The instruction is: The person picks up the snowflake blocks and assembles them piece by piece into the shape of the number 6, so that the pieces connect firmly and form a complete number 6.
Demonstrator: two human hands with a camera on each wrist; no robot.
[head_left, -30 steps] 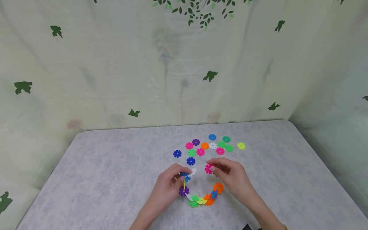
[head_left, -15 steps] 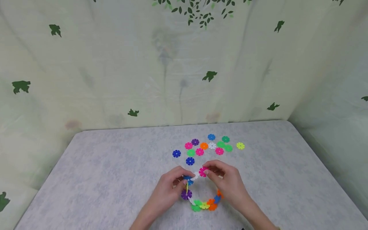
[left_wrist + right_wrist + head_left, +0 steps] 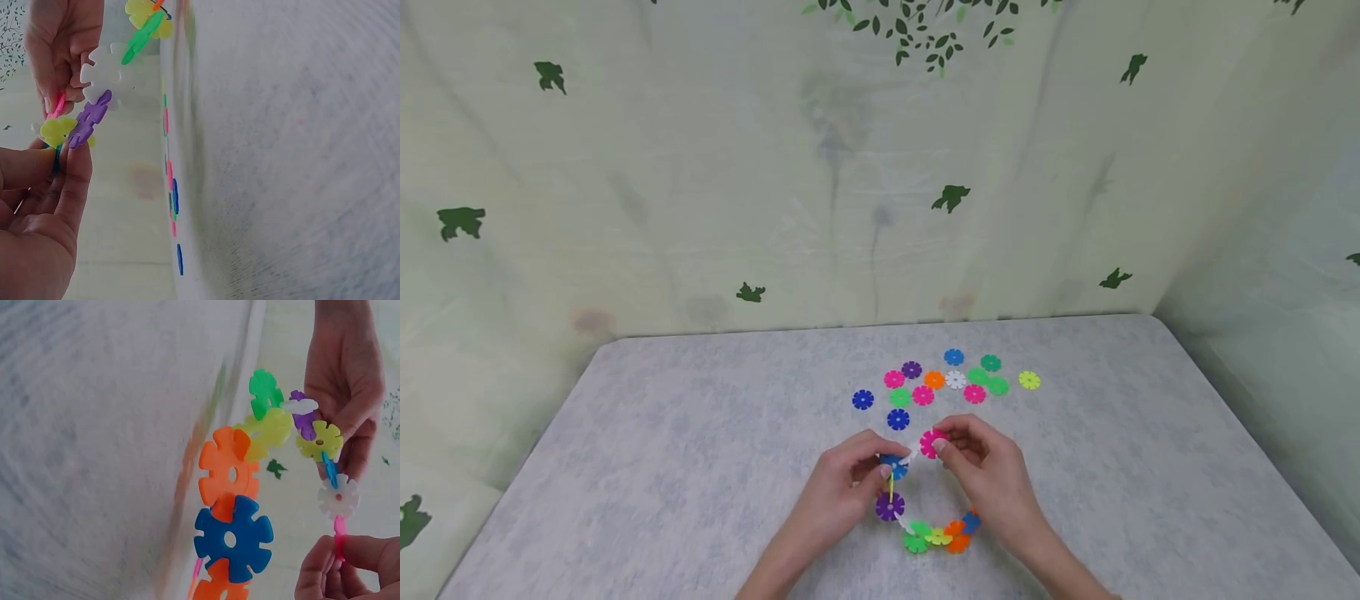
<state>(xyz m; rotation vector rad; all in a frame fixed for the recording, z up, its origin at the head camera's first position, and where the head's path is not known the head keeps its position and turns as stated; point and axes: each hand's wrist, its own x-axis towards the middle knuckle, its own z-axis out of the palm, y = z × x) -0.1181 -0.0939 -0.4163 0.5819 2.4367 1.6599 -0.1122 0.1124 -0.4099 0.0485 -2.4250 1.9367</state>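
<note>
My left hand (image 3: 848, 482) pinches a light blue notched disc (image 3: 897, 469) in a curved chain of interlocking plastic snowflake discs. From it the chain bends through a yellow disc (image 3: 320, 442), a purple disc (image 3: 891, 507), white, green and yellow to an orange disc (image 3: 220, 467) and a darker blue one (image 3: 232, 539). Beyond the light blue disc, a white disc (image 3: 339, 497) forms the other end. My right hand (image 3: 992, 479) pinches a pink disc (image 3: 930, 443) between thumb and fingers, its edge right at the white disc's rim. The chain hangs in an open loop between the hands.
Several loose discs lie flat on the grey table (image 3: 700, 450) beyond the hands, among them a dark blue disc (image 3: 898, 419), an orange disc (image 3: 934, 380) and a yellow disc (image 3: 1029, 381) at the right. A patterned curtain (image 3: 700, 167) hangs behind the table.
My right hand has moved left, bringing the pink disc up to the white disc. My left hand has shifted slightly right with the chain. The loose discs stay put.
</note>
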